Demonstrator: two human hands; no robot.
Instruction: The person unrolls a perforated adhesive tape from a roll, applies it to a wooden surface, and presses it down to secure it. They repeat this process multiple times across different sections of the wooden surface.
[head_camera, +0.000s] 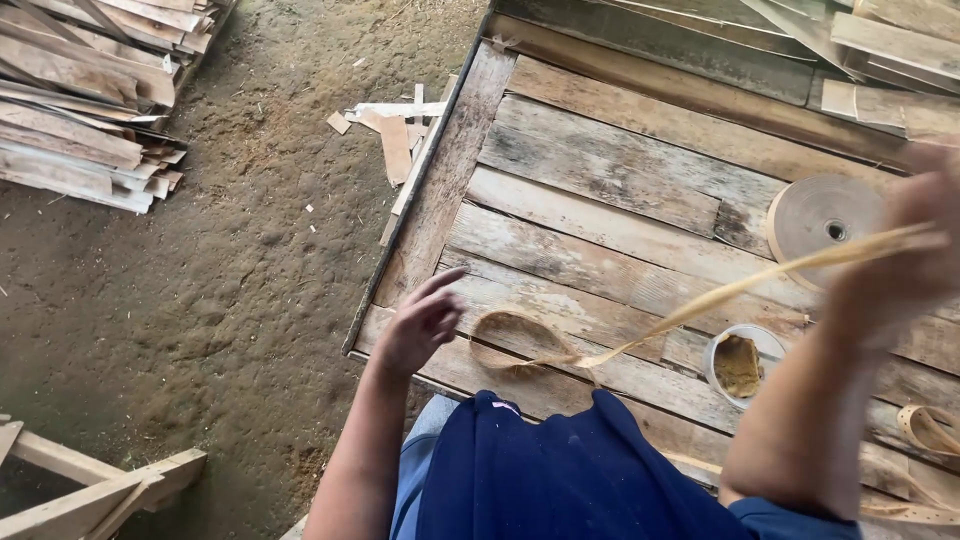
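Your right hand (925, 235) pinches one end of the pale strip (720, 295), which slants down-left to a loop on the plank table (600, 190), just beside your open, empty left hand (418, 325).

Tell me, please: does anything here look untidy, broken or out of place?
Yes, mildly. Wood offcuts lie scattered on the dirt floor beside the plank table, and a curled strip hangs loose at its right edge.

no pkgs, labels, signs or screens in view
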